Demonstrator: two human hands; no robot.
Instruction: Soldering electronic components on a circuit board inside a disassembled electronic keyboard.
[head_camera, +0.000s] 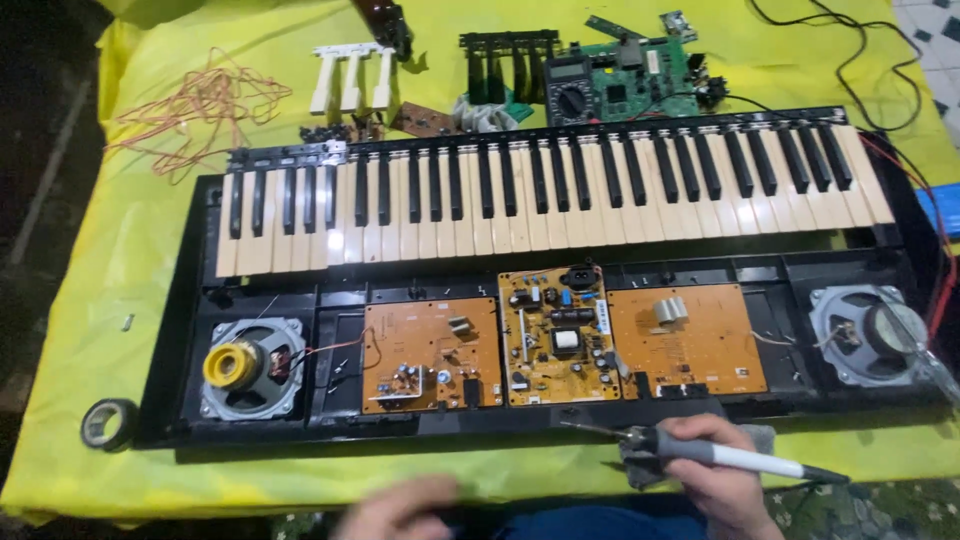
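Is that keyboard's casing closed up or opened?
Opened. The keyboard lies with its top cover off: three orange circuit boards and both speakers sit bare below the keys. The right hand holds a soldering iron.

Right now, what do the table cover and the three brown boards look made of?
Cover: thin plastic sheet, seemingly; bright yellow, glossy, creased. Boards: likely phenolic or paper-based circuit board; matte orange-brown, studded with components.

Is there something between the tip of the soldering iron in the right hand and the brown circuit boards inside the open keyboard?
Nothing visible blocks it. The right hand holds the soldering iron at the near edge of the keyboard case, its tip pointing left. Only the black front rim lies between the tip and the circuit boards. The left hand is blurred, lower down.
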